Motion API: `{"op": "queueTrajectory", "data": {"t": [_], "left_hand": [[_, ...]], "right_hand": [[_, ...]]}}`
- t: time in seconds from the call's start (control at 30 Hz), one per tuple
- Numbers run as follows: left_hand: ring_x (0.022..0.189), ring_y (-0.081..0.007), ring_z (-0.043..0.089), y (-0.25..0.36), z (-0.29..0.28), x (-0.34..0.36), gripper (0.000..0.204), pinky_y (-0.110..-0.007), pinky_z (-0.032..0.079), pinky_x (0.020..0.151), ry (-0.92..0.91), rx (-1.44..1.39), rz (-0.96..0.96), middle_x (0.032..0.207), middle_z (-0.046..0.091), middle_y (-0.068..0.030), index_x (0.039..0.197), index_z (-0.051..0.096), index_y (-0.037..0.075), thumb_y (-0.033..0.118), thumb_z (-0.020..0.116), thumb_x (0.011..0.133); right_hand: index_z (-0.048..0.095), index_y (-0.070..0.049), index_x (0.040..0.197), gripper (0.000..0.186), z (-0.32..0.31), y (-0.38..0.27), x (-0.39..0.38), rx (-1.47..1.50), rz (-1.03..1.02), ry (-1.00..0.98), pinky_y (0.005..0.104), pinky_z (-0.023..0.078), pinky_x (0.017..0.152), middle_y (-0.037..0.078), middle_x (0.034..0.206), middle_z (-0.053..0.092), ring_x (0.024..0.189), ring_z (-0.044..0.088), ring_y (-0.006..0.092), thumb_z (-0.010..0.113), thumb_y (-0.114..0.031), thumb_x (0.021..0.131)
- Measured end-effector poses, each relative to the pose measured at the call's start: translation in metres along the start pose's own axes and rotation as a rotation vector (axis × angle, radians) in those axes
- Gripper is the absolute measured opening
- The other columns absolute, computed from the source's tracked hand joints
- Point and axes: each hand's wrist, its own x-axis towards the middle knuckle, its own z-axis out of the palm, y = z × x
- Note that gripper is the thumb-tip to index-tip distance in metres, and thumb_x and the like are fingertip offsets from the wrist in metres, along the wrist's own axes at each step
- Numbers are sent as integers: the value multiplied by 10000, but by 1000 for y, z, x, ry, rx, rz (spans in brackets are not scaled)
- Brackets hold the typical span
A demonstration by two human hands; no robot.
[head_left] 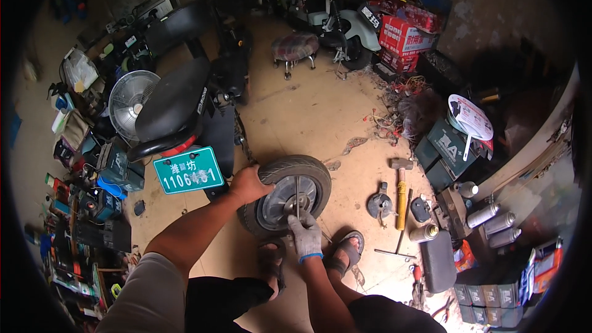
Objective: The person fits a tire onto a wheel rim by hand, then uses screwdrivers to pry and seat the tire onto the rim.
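Observation:
A black-tyred scooter wheel (313, 192) with a dark metal hub (277, 205) lies on the floor between my sandalled feet. My left hand (250, 185), bare, grips the tyre at its upper left. My right hand (304, 236), in a grey knit glove with a blue cuff, is closed on a long metal bar (298, 191) that stands over the hub. Behind my left hand is the rear of a black scooter (169, 102) with a teal number plate (188, 171).
At right lie a hammer (401, 206), a round metal part (380, 205), a T-handled tool (391, 252), spray cans (484, 214) and batteries (443, 157). At left are a fan (126, 108) and cluttered tools. A stool (295, 46), another scooter (362, 31) and red boxes (401, 37) stand behind.

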Motion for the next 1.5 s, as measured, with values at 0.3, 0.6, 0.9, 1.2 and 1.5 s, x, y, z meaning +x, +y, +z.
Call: {"op": "queueTrajectory", "data": {"t": [0.3, 0.6, 0.9, 1.2, 1.5], "left_hand": [[986, -446, 749, 7, 1, -6, 714, -490, 606, 897, -4, 10, 81, 1025, 759, -282, 1180, 694, -62, 460, 900, 738], [899, -467, 746, 27, -6, -41, 664, -518, 611, 825, 67, -36, 132, 964, 760, -265, 1104, 684, -32, 464, 918, 728], [1065, -440, 744, 42, -4, -63, 915, -521, 604, 916, 41, -6, 101, 1156, 755, -274, 1336, 652, -30, 591, 908, 715], [1300, -446, 643, 31, -9, -63, 996, -493, 535, 1088, -51, -196, 119, 1409, 638, -299, 1443, 564, -31, 492, 956, 692], [1357, -469, 577, 15, 0, -74, 999, -503, 520, 1087, 31, -161, 88, 1460, 577, -311, 1413, 550, -47, 467, 987, 676]], "right_hand": [[578, -92, 1560, 538, -34, -69, -22, -862, -367, -7, 403, 609, 906, 282, 1282, 727, 1120, 761, 389, 673, -108, 1030], [555, -145, 1564, 570, -77, -215, 5, -1668, -137, -559, 507, 595, 923, 284, 1090, 758, 1016, 737, 458, 585, -241, 1003], [777, 23, 1151, 298, -32, -288, 13, -2219, -329, -775, 504, 634, 891, 223, 1112, 795, 1033, 774, 419, 596, -120, 963], [630, -79, 1445, 471, -73, -254, -54, -2027, -542, -576, 497, 619, 774, 204, 1045, 762, 944, 770, 385, 593, -191, 989], [610, -142, 1486, 485, -94, -233, -80, -2082, -663, -386, 476, 608, 645, 172, 966, 755, 832, 775, 338, 606, -302, 1028]]}}
